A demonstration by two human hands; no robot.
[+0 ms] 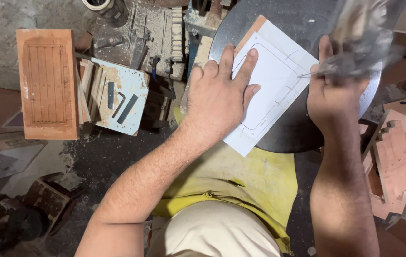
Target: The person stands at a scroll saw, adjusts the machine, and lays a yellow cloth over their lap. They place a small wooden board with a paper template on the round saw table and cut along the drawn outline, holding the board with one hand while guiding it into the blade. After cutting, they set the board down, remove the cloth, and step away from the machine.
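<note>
While your left hand (219, 97) lies flat with fingers spread on the white paper sheet (272, 81), pinning it rather than gripping it, your right hand (331, 95) is closed around a blurred grey tool (362, 45) whose thin metal tip (304, 75) touches the sheet's right side. The sheet bears a drawn rounded-rectangle outline and sits on a thin wooden board (254, 29), of which only the far left edge shows. Both rest on a round dark metal plate (303, 128) in the middle right of the scene, just beyond your yellow shirt (255, 181).

Left of the plate, a pale blue tray-like panel (134, 90) holds a bent hex key (119, 104) and two dark flat bars (128, 108), lying apart from one another, with short wooden strips (89, 81) stacked along its left edge. Farther left, a carved reddish wooden panel (47, 83) with vertical grooves lies on the dusty floor. At the far edge, a dark round container (102, 5) is only partly in view; you cannot tell what is in it. To the right, near your right forearm, carved reddish wood blocks (395, 162) are piled together, one stepped piece lying on top.
</note>
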